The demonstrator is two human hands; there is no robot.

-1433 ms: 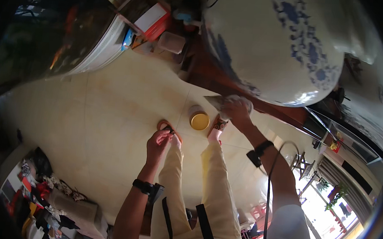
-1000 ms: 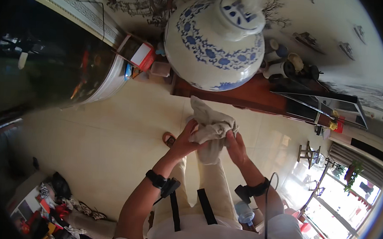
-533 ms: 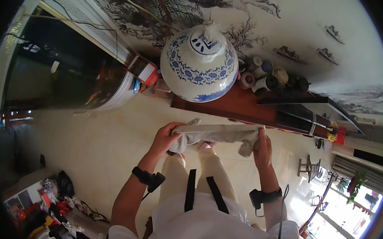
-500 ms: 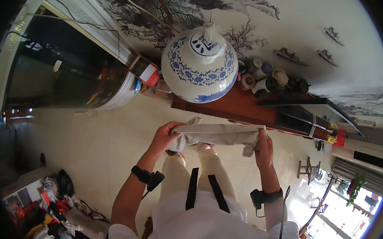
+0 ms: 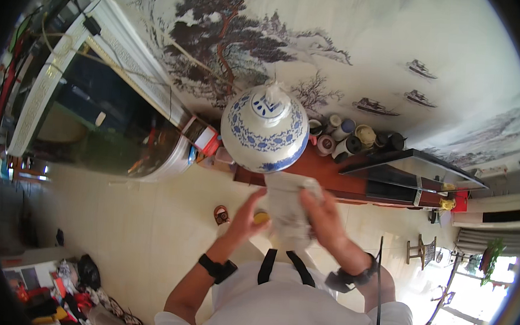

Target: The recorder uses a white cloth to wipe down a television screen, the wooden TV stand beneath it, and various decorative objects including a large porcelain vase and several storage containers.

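A light grey cloth hangs in front of my body, just below the blue-and-white porcelain jar. My right hand grips the cloth along its right side, fingers blurred by motion. To the left of the cloth, my left hand has its thumb and fingers apart and seems to hold nothing. The jar is large and round, with a lid wrapped at the top in clear plastic. It stands at the left end of a reddish-brown cabinet, and the cloth's upper edge overlaps the jar's base in view.
Several jars and tins crowd the cabinet beside a flat black screen. A large fish tank stands at the left. A small wooden stool is at the right, and piled clothes lie at the lower left.
The cloth, stretched sideways between both hands before, now hangs bunched on the right hand's side. My hands have come closer together, and the left has let go. The view has shifted toward the wall.
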